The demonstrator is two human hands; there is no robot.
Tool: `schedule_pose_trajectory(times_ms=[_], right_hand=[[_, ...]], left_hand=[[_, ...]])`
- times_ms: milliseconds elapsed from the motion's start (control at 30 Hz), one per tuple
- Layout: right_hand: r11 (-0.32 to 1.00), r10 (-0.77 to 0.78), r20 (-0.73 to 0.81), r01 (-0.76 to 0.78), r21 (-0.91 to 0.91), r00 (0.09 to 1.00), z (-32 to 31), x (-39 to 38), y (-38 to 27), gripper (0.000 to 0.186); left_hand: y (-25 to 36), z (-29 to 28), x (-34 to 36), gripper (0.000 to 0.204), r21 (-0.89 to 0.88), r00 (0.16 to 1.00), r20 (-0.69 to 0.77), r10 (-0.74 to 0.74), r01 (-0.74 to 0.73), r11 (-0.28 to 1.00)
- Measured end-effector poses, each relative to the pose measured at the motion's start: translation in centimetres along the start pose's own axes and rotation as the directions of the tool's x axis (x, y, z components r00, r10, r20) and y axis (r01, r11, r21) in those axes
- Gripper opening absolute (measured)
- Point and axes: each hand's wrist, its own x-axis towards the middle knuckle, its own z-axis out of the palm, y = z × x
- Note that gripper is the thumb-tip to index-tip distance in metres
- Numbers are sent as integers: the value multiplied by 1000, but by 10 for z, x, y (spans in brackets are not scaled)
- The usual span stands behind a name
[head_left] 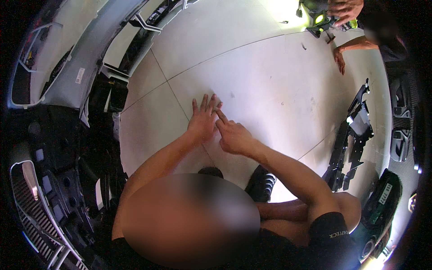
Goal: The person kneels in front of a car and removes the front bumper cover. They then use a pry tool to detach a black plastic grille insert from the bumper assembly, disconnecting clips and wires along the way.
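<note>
Over the pale tiled floor (261, 103), my left hand (203, 122) is open, its fingers spread and pointing away from me, and it holds nothing. Beside it on the right, my right hand (235, 136) has its index finger stretched out, the tip meeting the left hand near the index finger and thumb. The other fingers of the right hand are curled in, and no object shows in them.
A large car bumper (78, 49) and black plastic trim (63, 148) stand along the left. A long black bracket (348, 139) lies at the right, near a parked car (387, 202). Far right, another person's hands (340, 60) are near a bright work lamp (319, 19).
</note>
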Motion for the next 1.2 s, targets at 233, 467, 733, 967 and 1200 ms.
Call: schedule_pose_trajectory(times_ms=[233,467,733,967,1200], right_hand=[[988,58,40,-63,141,998,12,27,28,59],[906,352,-249,-395,-153,902,-16,52,93,102],[866,348,-205,-397,-304,915,2,68,131,103],[890,351,-156,-381,-253,923,-11,62,117,103],[878,336,-164,-371,-303,928,-9,63,128,108]], left_hand=[[-3,0,-3,68,-374,998,-65,-19,-7,927],[-66,12,-34,25,-976,749,-133,-649,13,216],[-155,56,-140,42,-886,168,345,-923,-265,-380],[-183,39,-95,56,-976,262,-28,-965,-215,-30],[-206,12,-67,42,-842,33,266,-963,-478,-249]])
